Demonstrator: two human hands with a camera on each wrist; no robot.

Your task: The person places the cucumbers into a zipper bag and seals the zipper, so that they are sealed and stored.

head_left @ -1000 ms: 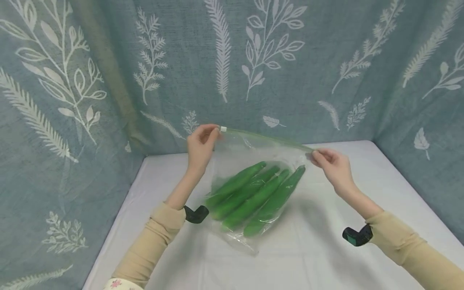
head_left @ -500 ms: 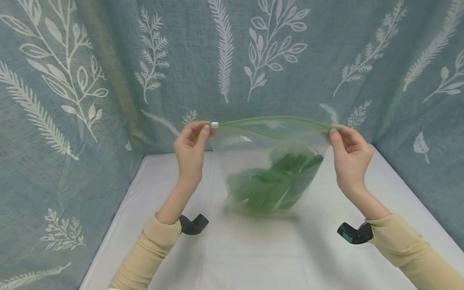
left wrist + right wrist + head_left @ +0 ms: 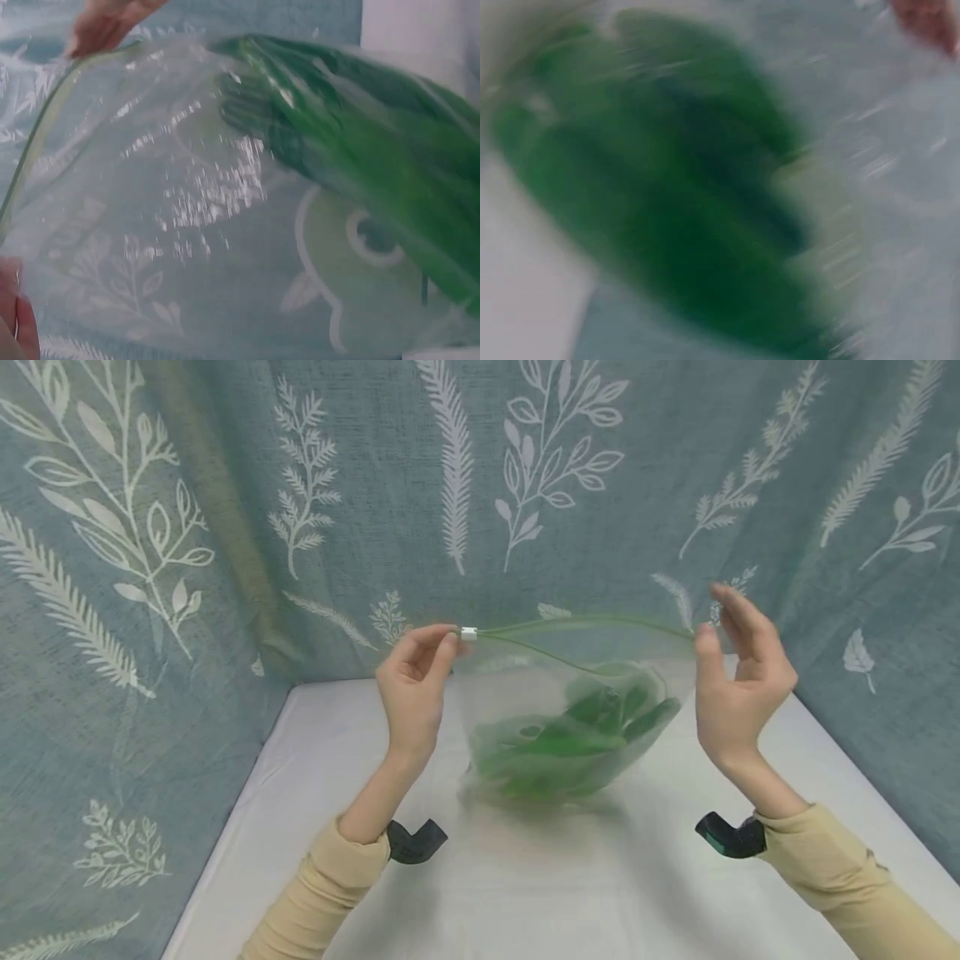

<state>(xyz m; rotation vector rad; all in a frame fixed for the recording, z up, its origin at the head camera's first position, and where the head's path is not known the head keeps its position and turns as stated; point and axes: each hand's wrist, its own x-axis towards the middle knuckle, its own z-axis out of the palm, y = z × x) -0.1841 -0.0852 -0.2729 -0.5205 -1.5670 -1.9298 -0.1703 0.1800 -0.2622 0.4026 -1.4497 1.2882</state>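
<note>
A clear slider zip bag (image 3: 517,681) with a green-edged mouth hangs between the hands, its mouth parted. Several long green cucumbers (image 3: 555,752) lie inside it, partly veiled by the plastic; in the right wrist view the cucumbers (image 3: 675,187) are blurred. My left hand (image 3: 416,681) pinches the bag's left top corner beside the white slider (image 3: 468,633). At the opposite corner, my right hand (image 3: 742,685) has thumb and fingers spread apart, the thumb by the bag's edge. The left wrist view shows fingers of the left hand (image 3: 16,311) at the lower left.
A white-covered table (image 3: 540,893) lies beneath the bag. Blue-grey curtains (image 3: 360,460) with white leaf prints enclose the back and sides. Black wrist-camera mounts (image 3: 416,842) sit at both cuffs.
The bag's mouth has gone from a straight, flat edge to a parted one. Both hands first spread apart; then the left moved back right, and the right hand's fingers have parted from the thumb.
</note>
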